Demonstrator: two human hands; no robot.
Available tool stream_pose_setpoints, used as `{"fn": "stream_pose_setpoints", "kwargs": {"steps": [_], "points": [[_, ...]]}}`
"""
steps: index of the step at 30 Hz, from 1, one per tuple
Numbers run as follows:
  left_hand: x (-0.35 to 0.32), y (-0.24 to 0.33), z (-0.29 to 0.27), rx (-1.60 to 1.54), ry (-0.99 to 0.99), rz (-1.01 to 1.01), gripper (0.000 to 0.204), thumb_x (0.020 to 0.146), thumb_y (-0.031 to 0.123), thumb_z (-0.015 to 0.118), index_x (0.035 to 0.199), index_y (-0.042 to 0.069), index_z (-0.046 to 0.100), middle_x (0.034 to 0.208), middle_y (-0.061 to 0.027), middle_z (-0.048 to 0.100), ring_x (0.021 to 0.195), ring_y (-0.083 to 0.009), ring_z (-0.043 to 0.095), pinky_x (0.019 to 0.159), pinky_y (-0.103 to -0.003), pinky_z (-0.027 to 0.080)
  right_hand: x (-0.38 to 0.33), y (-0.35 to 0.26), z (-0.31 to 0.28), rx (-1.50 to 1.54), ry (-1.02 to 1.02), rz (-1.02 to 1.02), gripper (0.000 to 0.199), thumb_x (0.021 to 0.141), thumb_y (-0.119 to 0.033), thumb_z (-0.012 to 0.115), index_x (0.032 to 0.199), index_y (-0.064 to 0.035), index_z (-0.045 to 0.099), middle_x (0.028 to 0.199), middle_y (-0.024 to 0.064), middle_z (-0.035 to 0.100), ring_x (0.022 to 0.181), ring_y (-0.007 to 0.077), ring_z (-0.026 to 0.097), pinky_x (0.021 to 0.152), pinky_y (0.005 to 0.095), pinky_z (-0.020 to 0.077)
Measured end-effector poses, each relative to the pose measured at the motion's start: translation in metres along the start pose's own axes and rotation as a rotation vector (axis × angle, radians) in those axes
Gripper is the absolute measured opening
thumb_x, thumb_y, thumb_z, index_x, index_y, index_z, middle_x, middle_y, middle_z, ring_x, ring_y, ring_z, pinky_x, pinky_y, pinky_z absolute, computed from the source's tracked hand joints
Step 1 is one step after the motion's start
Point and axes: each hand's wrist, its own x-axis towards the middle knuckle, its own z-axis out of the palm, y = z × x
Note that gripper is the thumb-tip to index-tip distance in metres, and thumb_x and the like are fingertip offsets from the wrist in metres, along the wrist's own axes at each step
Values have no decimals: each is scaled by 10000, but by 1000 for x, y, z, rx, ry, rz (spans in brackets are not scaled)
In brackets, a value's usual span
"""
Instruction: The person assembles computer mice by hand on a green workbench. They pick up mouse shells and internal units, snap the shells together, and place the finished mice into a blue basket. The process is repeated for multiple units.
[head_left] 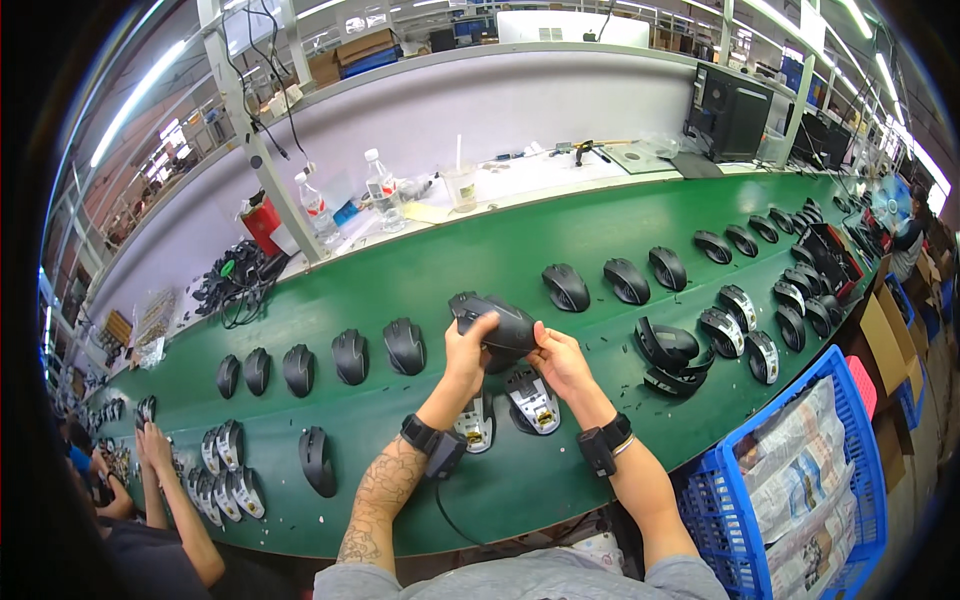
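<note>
Between both hands I hold a black computer mouse (496, 320) above the green table. My left hand (466, 356) grips its left side with the thumb across the top. The fingertips of my right hand (562, 362) pinch its right end; what they press on is too small to tell. Just below sit two uncovered mice with pale inner parts showing: one uncovered mouse (533, 402) near my right hand, another uncovered mouse (477, 422) by my left wrist. Black curved mouse shells (668, 352) lie together to the right of my right hand. Both wrists wear black strapped devices.
Black mice (350, 356) stand in a long row along the green table (480, 232). More uncovered mice lie at right (722, 330) and left (240, 492). A blue crate (735, 520) with newspaper stands at my right. Another person's hands (155, 450) work at far left. Bottles (383, 190) stand behind.
</note>
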Motion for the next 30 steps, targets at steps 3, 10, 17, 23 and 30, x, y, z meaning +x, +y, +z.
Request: {"fn": "stream_pose_setpoints", "kwargs": {"steps": [3,10,17,23,30], "points": [[3,14,-7,-273,-39,-338,296,860,240,562,1077,40,538,1006,-101,618,939,-216,592,875,-394,458,1,-10,-5,-219,43,22,311,882,-324,605,958,-22,605,941,58,627,873,133,578,784,299,466],[7,-5,-6,-225,29,-288,458,921,440,428,1111,36,531,1041,-127,612,1025,-238,573,930,-419,434,-3,-16,9,-787,19,-542,651,665,-240,828,1170,59,548,1048,135,618,928,182,608,830,311,496],[2,18,-1,78,-161,-462,952,792,771,222,1181,-44,523,1086,-225,602,944,-322,624,837,-340,478,1,-21,0,-555,76,-339,512,667,-204,821,1058,57,618,939,97,660,826,127,607,778,261,477],[2,19,-5,411,-248,-445,931,821,747,207,1054,-53,621,900,-201,669,776,-257,670,669,-296,507,3,-21,0,-428,155,-182,329,759,-320,746,808,-2,677,702,-14,605,615,37,485,563,201,370],[2,7,-6,1475,-240,470,497,800,394,647,1074,-16,590,1051,-171,616,895,-235,608,800,-336,470,11,-21,-17,-531,374,-481,435,728,-361,763,863,41,664,736,27,649,625,91,542,622,233,438]]}}
